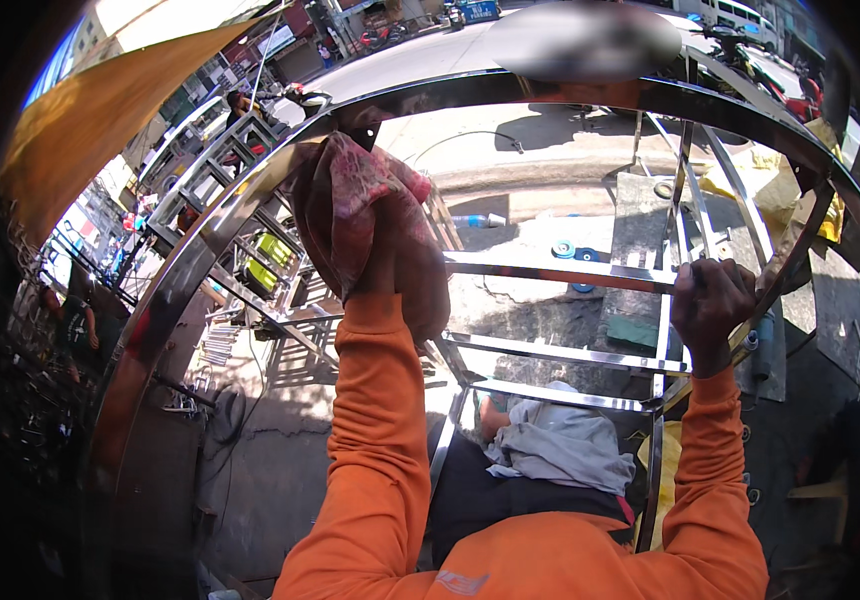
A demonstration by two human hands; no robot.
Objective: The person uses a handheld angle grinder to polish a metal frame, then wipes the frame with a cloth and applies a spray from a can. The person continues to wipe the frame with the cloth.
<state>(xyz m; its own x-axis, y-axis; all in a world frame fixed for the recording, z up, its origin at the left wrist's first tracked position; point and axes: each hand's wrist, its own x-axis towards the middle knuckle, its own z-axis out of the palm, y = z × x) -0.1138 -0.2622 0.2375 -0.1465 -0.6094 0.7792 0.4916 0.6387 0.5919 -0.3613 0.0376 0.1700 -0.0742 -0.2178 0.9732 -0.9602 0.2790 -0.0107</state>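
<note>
- Rag (pixel 350 205), faded red and crumpled, bunched in my left hand (pixel 390 250) and pressed against the curved top band of a polished steel frame (pixel 200 250)
- My right hand (pixel 712 305) closed around a straight, mirror-bright crossbar (pixel 560 272) of the same frame
- Orange knit sleeves (pixel 380 440) on both forearms
- Grey cloth (pixel 565 445) lying rumpled in my lap below the bars
</note>
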